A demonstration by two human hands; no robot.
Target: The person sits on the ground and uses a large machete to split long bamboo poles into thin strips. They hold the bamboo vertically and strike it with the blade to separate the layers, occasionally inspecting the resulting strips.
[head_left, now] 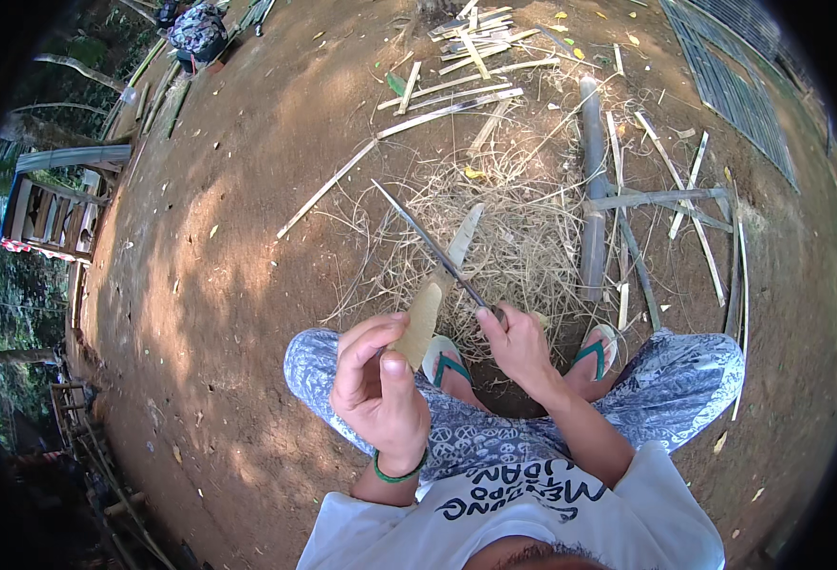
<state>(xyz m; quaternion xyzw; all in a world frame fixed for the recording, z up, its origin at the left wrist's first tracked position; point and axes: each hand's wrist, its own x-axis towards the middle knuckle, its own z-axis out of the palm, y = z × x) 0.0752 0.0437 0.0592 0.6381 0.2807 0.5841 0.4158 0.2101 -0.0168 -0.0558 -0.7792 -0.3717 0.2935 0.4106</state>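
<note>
My left hand, with a green band on the wrist, pinches the near end of a pale bamboo slat between thumb and fingers. The slat points away from me and narrows toward its far end. In my right hand is a knife, its handle mostly covered by the closed fingers. The long, thin, dark knife blade slants up to the left and crosses over the slat near its middle. Whether the edge touches the slat, I cannot tell. Below both hands lies a heap of thin bamboo shavings.
Split bamboo strips lie scattered at the far side. A thick dark bamboo pole stretches along the heap's right, beside crossed sticks. Sandaled feet rest near the shavings. A slatted panel lies far right; a bag sits far left.
</note>
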